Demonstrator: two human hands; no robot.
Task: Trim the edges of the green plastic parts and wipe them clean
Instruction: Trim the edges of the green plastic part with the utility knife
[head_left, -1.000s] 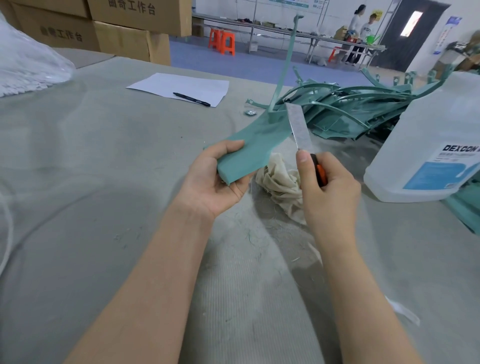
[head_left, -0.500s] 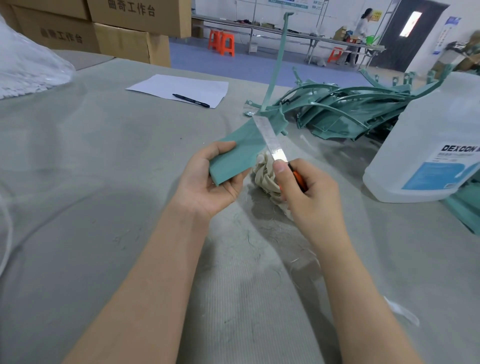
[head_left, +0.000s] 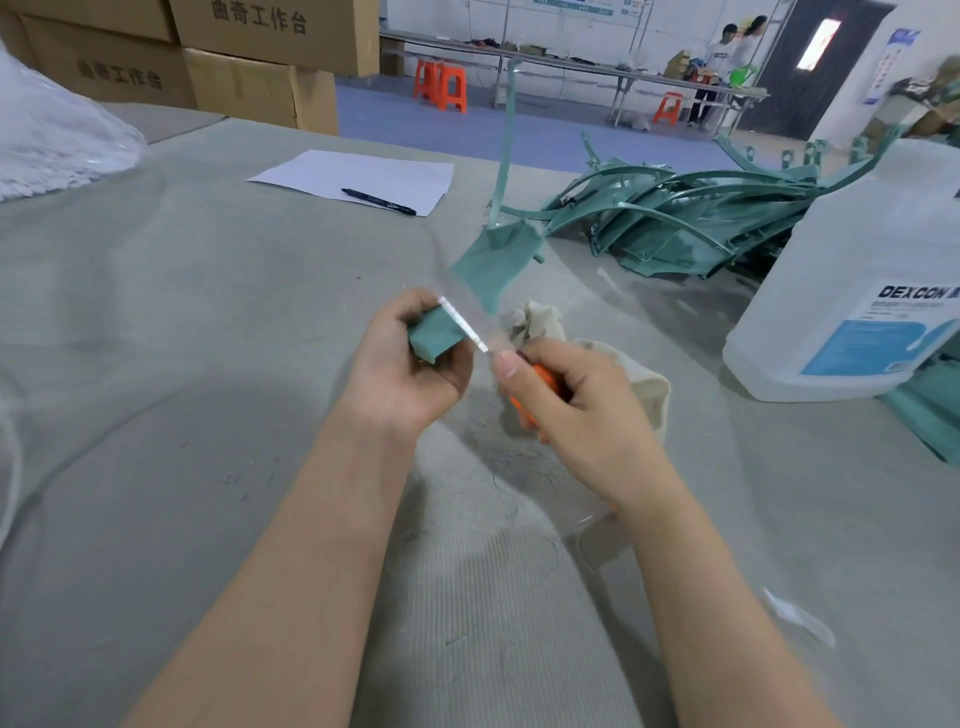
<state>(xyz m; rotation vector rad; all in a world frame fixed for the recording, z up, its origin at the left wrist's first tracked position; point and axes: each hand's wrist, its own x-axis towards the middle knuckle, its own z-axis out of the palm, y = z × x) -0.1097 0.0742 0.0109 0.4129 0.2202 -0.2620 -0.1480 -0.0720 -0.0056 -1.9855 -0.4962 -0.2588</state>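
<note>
The left hand (head_left: 410, 374) grips the near end of a long green plastic part (head_left: 488, 265). Its fingers (head_left: 452, 376) curl under the slab with the thumb on top, and the rest of the part rises away from them toward a thin upright stem. The right hand (head_left: 566, 400) is closed round the orange handle of a knife (head_left: 545, 376), thumb pressed forward along it. The blade (head_left: 465, 327) lies across the part's edge just beyond the left thumb. The blade is blurred, so I cannot tell whether it bites the plastic or only skims it.

The main danger, as I judge it, is that closeness. The cutting edge runs right beside the left fingers, and a blade that catches on a burr and jumps free would travel toward them. So long an exposed blade may also flex or snap under a sideways push. The part is held at one end only, so its far end may swing and let the knife gouge the face.

A cloth (head_left: 535, 322) lies on the table (head_left: 156, 364) just behind the right fingers. A stack of green parts (head_left: 701, 223) and a bottle (head_left: 857, 291) sit well beyond.
</note>
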